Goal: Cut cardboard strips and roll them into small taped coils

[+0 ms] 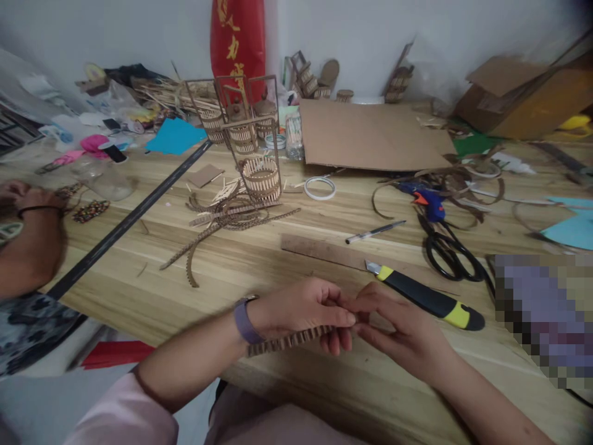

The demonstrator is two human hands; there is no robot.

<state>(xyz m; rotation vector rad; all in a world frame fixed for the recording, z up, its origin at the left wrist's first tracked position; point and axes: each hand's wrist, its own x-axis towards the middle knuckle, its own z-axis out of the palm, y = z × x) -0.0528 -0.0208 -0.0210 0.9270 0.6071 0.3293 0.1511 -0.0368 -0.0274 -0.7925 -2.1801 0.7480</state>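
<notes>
My left hand (312, 306), with a purple band at the wrist, is closed on a brown notched strip (291, 341) that runs back under the wrist. My right hand (398, 321) meets it fingertip to fingertip, thumb and fingers pinched together at the strip's right end. Whatever lies between those right fingertips is hidden. Just beyond the hands, a black and yellow utility knife (421, 296) rests with its blade out, partly over a flat brown strip (319, 250). A pen (375, 232) lies farther back.
Small slatted baskets (260, 179) stand mid-table beside loose notched strips (194, 247). Black-handled scissors (451, 256), a blue glue gun (433, 204) and curled strips are at right. Cardboard (370, 136) lies behind. Another person's arm (39, 228) rests at the left edge, beyond a black line.
</notes>
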